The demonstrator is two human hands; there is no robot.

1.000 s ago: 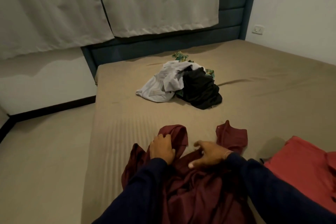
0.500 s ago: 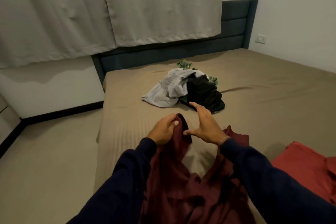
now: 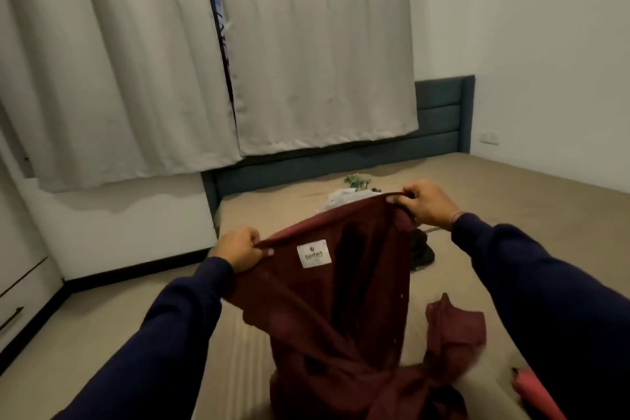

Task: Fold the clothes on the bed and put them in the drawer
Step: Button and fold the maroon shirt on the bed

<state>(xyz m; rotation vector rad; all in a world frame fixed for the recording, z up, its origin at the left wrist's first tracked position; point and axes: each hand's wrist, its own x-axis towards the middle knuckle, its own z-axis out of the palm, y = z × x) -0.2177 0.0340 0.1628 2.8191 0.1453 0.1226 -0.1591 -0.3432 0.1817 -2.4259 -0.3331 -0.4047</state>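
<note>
A maroon shirt [image 3: 358, 300] with a white label inside hangs lifted above the tan bed [image 3: 528, 208]. My left hand [image 3: 237, 247] grips its top edge at the left, and my right hand [image 3: 426, 203] grips the top edge higher at the right. The shirt's lower part and a sleeve still trail on the mattress. Behind the shirt lies a pile of clothes [image 3: 354, 191], mostly hidden: white, green and black pieces show. A red garment [image 3: 531, 392] lies at the bed's near right corner.
A dark blue headboard [image 3: 439, 119] stands at the far end under pale curtains [image 3: 306, 61]. A white cabinet with a dark drawer handle [image 3: 13, 317] is at the far left across the beige floor [image 3: 85, 334]. A white wall with a socket [image 3: 489, 138] runs along the right.
Both hands have taken hold of the maroon shirt's top edge, spread apart and raised it off the bed. My view has tilted upward.
</note>
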